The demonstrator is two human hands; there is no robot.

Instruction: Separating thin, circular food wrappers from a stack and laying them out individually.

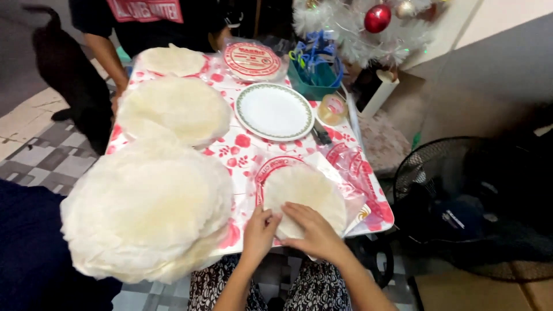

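Note:
My left hand point(260, 229) and my right hand point(311, 231) rest side by side on the near edge of a small stack of thin, pale round wrappers point(305, 193). That stack lies on an opened clear plastic bag with red print point(351, 167) at the table's near right. Fingers of both hands pinch at the wrapper edge. A very large heap of separated wrappers point(147, 210) sits to the left of my hands.
A second wrapper heap point(173, 109) and a third point(171, 60) lie farther back. An empty white plate with green rim point(274, 111), a sealed wrapper pack point(252, 60), a teal basket point(314, 75), a tape roll point(332, 109). Another person point(144, 23) stands at the far end. A black fan point(461, 196) stands at the right.

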